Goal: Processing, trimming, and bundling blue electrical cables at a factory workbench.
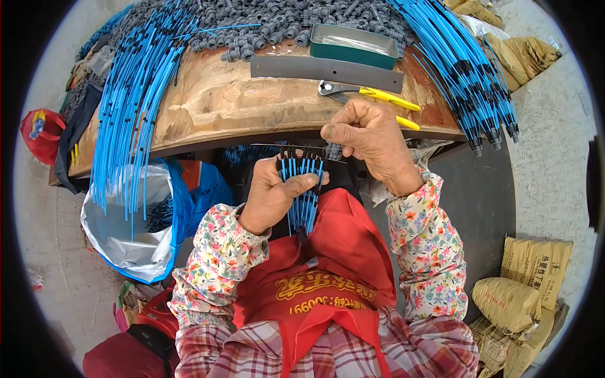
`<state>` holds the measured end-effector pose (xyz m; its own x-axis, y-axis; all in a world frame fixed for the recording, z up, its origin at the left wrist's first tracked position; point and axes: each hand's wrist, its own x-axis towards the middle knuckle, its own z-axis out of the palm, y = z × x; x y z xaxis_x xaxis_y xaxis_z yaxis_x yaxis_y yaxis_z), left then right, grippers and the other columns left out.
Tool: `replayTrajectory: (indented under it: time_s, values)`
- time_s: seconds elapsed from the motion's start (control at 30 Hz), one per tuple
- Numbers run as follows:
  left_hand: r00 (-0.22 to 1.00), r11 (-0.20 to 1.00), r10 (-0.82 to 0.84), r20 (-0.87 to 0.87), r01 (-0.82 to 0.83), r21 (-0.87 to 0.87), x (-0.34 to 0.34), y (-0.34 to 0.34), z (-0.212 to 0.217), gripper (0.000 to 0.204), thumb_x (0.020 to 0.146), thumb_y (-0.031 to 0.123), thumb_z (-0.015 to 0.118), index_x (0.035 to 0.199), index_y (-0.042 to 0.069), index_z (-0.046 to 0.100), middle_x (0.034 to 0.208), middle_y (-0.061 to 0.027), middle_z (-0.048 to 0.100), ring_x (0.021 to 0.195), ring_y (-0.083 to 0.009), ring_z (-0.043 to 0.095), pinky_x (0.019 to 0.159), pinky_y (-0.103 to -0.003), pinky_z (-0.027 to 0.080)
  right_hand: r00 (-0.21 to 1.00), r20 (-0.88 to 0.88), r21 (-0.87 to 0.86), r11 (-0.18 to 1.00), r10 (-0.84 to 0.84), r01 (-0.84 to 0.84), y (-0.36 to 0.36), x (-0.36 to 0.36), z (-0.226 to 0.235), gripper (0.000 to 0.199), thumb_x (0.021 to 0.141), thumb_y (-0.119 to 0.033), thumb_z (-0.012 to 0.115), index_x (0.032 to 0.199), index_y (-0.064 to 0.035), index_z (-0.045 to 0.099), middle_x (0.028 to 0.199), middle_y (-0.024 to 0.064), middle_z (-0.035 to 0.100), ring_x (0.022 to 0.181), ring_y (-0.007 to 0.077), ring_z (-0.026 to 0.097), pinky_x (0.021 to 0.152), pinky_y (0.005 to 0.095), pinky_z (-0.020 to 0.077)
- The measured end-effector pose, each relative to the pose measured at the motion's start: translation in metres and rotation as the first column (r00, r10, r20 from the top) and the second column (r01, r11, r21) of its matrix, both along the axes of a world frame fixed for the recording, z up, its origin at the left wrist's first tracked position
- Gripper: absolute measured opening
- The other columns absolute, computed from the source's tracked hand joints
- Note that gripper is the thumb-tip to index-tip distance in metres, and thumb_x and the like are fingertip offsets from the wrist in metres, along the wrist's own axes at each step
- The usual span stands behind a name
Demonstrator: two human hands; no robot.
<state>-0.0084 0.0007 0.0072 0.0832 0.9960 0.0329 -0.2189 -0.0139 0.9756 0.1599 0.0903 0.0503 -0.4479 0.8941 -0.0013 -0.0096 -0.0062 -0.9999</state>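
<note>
A bundle of thin blue tubes with black ends (304, 201) stands over my lap, its lower ends drawn together and its upper ends fanned out. My left hand (277, 192) is closed round it, with the thumb lying across the front. Up and to the right, my right hand (375, 142) is closed in a pinch of thumb and fingers; what it grips, if anything, is hidden. Just under its fingers, close to the tubes' upper ends, is a small grey plastic fitting (333, 151). A thin straight line runs along the upper ends; I cannot tell what it is.
On the wooden table (220, 104) lie yellow-handled cutting pliers (378, 96), a grey strip (328, 74), a green tray (353, 51) and heaped grey fittings (265, 25). Blue tubes (142, 94) overhang at left, with more tube bundles (469, 69) at right. A blue-and-white sack (132, 252) stands below left.
</note>
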Motion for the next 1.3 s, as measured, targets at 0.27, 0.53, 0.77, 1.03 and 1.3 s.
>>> replayTrajectory:
  time_s: [0.27, 0.53, 0.77, 1.03, 1.3]
  values:
    - [1.0, 1.0, -0.012, -0.001, 0.012, -0.019, 0.002, 0.0, 0.0, 0.013, 0.084, 0.001, 0.062, 0.096, -0.002, 0.066, 0.086, -0.0071, 0.07, 0.076, -0.0094, 0.063, 0.072, -0.024, 0.051, 0.998, 0.029, 0.049, 0.998, 0.047, -0.049, 0.0, 0.001, 0.003, 0.025, 0.072, -0.02, 0.08, 0.074, -0.0051, 0.06, 0.064, -0.0013, 0.056, 0.049, 0.0039, 0.049, 0.042, 0.0159, 0.0352]
    - [1.0, 1.0, -0.008, 0.011, 0.008, -0.003, 0.007, -0.002, 0.003, 0.021, 0.084, -0.001, 0.061, 0.105, -0.004, 0.062, 0.091, -0.0097, 0.069, 0.081, -0.012, 0.065, 0.077, -0.026, 0.052, 0.995, 0.095, 0.183, 0.982, 0.019, -0.036, -0.005, 0.002, 0.011, 0.032, 0.071, -0.023, 0.081, 0.068, -0.0013, 0.058, 0.057, 0.001, 0.056, 0.05, 0.0052, 0.05, 0.044, 0.0185, 0.0392]
    - [0.995, 0.999, -0.046, 0.084, 0.044, 0.021, 0.006, 0.002, 0.011, 0.035, 0.082, -0.001, 0.064, 0.115, -0.007, 0.055, 0.102, -0.0133, 0.066, 0.089, -0.0178, 0.065, 0.082, -0.029, 0.052, 0.994, 0.095, 0.183, 0.981, 0.051, -0.067, -0.009, 0.001, 0.018, 0.029, 0.073, -0.018, 0.079, 0.068, 0.0007, 0.057, 0.058, 0.0027, 0.058, 0.049, 0.006, 0.054, 0.042, 0.0201, 0.0425]
    - [0.992, 0.998, -0.064, 0.106, 0.061, 0.036, 0.004, 0.003, 0.014, 0.036, 0.081, -0.002, 0.064, 0.116, -0.007, 0.055, 0.103, -0.0135, 0.065, 0.091, -0.0196, 0.065, 0.084, -0.03, 0.052, 0.994, 0.086, 0.199, 0.977, 0.062, -0.078, -0.015, -0.002, 0.019, 0.028, 0.075, -0.016, 0.077, 0.07, 0.0012, 0.057, 0.06, 0.0033, 0.059, 0.049, 0.007, 0.056, 0.043, 0.0202, 0.0459]
    - [0.996, 1.0, -0.002, 0.092, 0.001, 0.013, 0.005, 0.0, 0.017, 0.035, 0.078, -0.005, 0.064, 0.113, -0.006, 0.058, 0.098, -0.0092, 0.067, 0.088, -0.0154, 0.065, 0.082, -0.028, 0.052, 0.995, 0.009, 0.188, 0.977, 0.1, -0.1, -0.029, 0.004, 0.02, 0.021, 0.075, -0.003, 0.075, 0.089, 0.0021, 0.061, 0.086, 0.0024, 0.058, 0.064, 0.0029, 0.052, 0.05, 0.0157, 0.0407]
